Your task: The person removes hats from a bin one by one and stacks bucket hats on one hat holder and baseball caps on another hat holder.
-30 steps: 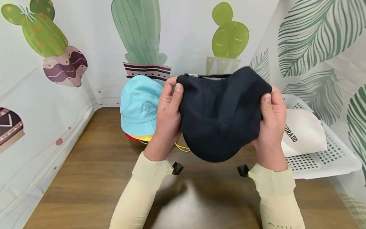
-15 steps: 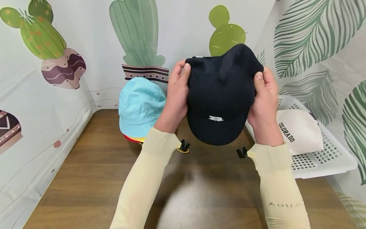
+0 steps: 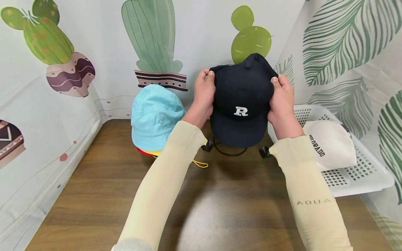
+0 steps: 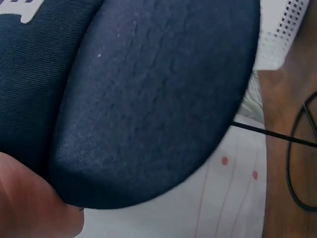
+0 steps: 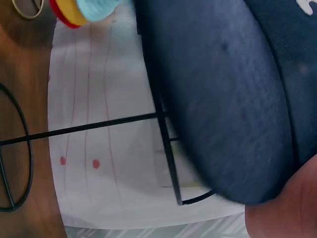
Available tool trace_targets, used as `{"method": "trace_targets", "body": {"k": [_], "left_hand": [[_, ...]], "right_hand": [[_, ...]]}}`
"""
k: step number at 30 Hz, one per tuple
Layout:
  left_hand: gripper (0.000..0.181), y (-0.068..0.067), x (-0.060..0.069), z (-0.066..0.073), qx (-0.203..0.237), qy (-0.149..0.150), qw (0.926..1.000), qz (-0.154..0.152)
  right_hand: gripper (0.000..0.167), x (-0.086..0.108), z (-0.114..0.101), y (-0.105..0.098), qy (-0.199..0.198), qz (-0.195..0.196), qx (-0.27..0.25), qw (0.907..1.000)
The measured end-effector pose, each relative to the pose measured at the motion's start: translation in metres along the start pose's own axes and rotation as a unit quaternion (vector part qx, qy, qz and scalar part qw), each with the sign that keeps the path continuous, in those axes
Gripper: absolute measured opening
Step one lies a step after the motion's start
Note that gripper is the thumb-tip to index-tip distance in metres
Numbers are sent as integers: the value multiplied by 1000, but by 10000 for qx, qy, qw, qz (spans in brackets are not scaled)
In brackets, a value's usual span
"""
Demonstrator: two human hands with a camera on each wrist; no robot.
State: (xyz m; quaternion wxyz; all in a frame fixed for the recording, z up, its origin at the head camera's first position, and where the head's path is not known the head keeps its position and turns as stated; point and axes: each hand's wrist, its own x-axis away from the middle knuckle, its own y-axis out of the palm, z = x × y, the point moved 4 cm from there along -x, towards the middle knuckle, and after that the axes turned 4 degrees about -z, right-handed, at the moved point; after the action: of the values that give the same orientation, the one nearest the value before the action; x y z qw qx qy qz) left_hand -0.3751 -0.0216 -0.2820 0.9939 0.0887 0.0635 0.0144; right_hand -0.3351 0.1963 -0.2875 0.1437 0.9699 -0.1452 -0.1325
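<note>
a navy cap is held up above the far part of the tabletop, right of centre, its crown up and its brim toward the wearer of the head camera. a white letter r sits on the front of the crown, just above the brim.

the left hand holds the cap's left side and the right hand its right side. each grip is narrow, thumb on the near face, with the cap's edge pinched between thumb and fingers. a black wire stand shows beyond the brim in the right wrist view, its round base on the tabletop; whether cap and stand touch, i cannot tell.

to the left, near the left forearm, a light blue hat lies on top of a yellow hat and a red hat, of which only the edges show. a thin yellow cord loops out on the wood beside them.

to the right stands a white basket with holes in it, and in it lies a cream cap lettered "colorado". pale sleeves cover both forearms. behind everything hangs a white cloth printed with cacti.
</note>
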Motion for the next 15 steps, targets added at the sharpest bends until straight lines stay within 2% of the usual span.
{"method": "trace_targets", "body": {"k": [7,15], "left_hand": [[21,6,-12,-13,-809,-530,9952,142],[31,6,-17,-31,-1273,-1183,9846,203]], "right_hand": [[35,-17,16,-6,504,417,326,9973],[19,-26,32,-18,1156,573,1097,9856]]}}
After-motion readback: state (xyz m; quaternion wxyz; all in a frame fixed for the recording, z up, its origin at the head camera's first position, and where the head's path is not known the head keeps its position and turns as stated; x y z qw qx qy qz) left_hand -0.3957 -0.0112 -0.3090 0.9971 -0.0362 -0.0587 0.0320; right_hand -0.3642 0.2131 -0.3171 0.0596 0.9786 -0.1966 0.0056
